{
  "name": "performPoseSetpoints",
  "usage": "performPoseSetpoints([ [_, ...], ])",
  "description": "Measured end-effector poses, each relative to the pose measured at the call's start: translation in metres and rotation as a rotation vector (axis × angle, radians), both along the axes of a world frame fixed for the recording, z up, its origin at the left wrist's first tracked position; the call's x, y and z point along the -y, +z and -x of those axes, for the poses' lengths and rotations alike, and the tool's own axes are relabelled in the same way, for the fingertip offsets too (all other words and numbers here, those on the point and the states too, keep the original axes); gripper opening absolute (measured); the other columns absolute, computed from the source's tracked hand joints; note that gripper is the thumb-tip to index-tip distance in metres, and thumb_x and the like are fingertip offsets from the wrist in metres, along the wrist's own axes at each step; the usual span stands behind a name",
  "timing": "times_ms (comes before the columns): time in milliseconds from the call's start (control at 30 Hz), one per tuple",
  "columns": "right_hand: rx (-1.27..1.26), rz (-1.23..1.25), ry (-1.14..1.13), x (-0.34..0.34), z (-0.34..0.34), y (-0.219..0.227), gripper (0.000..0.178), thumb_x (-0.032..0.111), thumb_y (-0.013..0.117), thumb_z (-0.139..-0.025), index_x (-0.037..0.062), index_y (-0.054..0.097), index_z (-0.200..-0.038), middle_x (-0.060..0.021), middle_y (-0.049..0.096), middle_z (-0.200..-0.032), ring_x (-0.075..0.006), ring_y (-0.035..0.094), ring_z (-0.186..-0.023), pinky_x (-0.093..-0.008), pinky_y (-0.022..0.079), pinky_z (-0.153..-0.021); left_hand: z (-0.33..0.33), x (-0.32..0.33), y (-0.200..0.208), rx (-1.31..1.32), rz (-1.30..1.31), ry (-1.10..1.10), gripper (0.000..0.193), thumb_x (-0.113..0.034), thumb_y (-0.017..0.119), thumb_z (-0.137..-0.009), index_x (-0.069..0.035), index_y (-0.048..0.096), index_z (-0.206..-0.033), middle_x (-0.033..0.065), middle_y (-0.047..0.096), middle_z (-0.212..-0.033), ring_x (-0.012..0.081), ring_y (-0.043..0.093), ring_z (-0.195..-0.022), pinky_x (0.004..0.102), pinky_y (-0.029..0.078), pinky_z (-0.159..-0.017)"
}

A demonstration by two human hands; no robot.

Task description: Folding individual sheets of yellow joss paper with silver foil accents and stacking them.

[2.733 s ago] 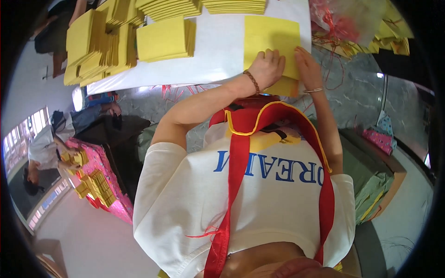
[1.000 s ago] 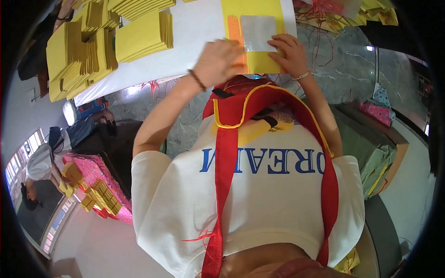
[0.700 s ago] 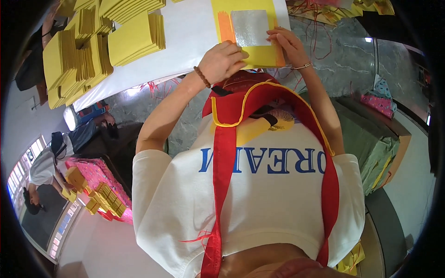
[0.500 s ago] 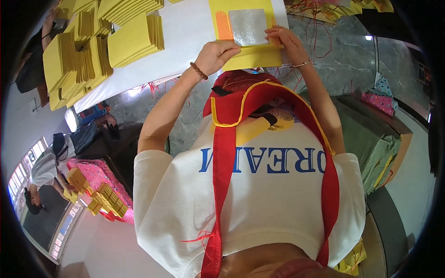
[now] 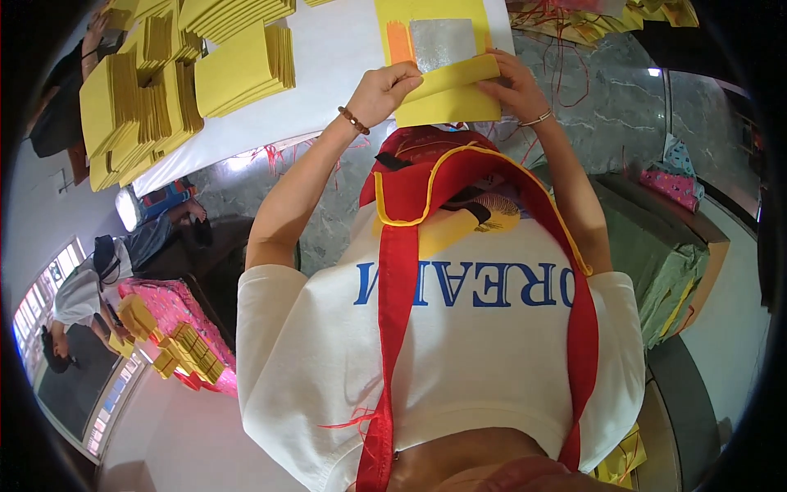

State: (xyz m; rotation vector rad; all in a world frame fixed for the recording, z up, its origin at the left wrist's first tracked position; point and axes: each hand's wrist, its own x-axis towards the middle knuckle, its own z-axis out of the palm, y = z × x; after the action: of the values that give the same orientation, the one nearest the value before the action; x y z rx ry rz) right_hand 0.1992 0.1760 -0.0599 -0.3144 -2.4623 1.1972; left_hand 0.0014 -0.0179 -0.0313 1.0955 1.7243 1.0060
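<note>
A yellow paper sheet (image 5: pixel 455 112) with a silver square (image 5: pixel 443 43) and an orange strip (image 5: pixel 399 41) lies at the table's near edge. Its lower part is curled into a loose fold that covers the bottom of the silver square. My left hand (image 5: pixel 384 92) pinches the fold's left end between thumb and fingers. At the other end, slightly higher, my right hand (image 5: pixel 518 88) is closed on the paper, its fingertips behind the fold. The fold slants up toward the right.
Stacks of folded yellow paper (image 5: pixel 246 70) stand on the white table (image 5: pixel 332 49) to the left. Red strings (image 5: pixel 566 61) and more yellow paper lie at the upper right. Another person (image 5: pixel 82 287) is at the far left beside a pink-covered surface with yellow bundles. A green-wrapped box (image 5: pixel 656 246) stands at right.
The fold of yellow paper has risen and widened, most at its right end, and covers more of the silver square. My right hand has shifted with it; my left keeps its pinch.
</note>
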Motion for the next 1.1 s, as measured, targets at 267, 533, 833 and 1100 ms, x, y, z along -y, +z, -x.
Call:
performPoseSetpoints([
  [267,0.038,0.073,0.071,-0.005,0.0,-0.003,0.03,0.013,0.065,-0.074,0.0051,0.062,-0.103,-0.0038,0.058,-0.117,-0.0245,0.043,-0.12,-0.0358,0.033,-0.1,0.005,-0.002,0.008,0.125,0.035,-0.066,0.021,-0.017,0.056,-0.088,0.002,0.063,-0.094,0.0004,0.062,-0.086,0.0057,0.052,-0.076,0.0216,0.044,-0.069],
  [533,-0.006,0.081,0.093,-0.005,-0.001,-0.004,0.026,0.008,0.066,-0.071,0.0055,0.063,-0.096,-0.0039,0.057,-0.118,-0.0252,0.042,-0.121,-0.0363,0.033,-0.101,0.0,0.0,0.007,0.101,-0.022,-0.049,0.019,-0.017,0.056,-0.084,0.0,0.064,-0.087,0.0029,0.06,-0.073,0.0066,0.052,-0.066,0.0219,0.042,-0.06],
  [833,0.0,0.09,0.095,-0.005,-0.001,-0.004,0.022,0.009,0.063,-0.074,0.0077,0.064,-0.095,-0.0059,0.056,-0.118,-0.0264,0.04,-0.122,-0.0381,0.031,-0.103,-0.02,0.002,0.009,-0.558,-0.431,-0.086,0.024,-0.013,0.057,-0.079,-0.013,0.061,-0.103,0.0069,0.061,-0.091,0.0202,0.057,-0.07,0.0284,0.048,-0.063],
  [1100,-0.011,0.237,0.183,-0.014,-0.005,-0.006,0.019,0.01,0.059,-0.079,0.0079,0.064,-0.098,-0.0054,0.055,-0.122,-0.0238,0.036,-0.126,-0.0365,0.028,-0.104,-0.038,0.003,0.015,-1.033,-0.434,-0.435,0.047,-0.03,0.066,-0.069,-0.02,0.054,-0.114,0.0007,0.053,-0.112,0.019,0.05,-0.092,0.0323,0.042,-0.076],
])
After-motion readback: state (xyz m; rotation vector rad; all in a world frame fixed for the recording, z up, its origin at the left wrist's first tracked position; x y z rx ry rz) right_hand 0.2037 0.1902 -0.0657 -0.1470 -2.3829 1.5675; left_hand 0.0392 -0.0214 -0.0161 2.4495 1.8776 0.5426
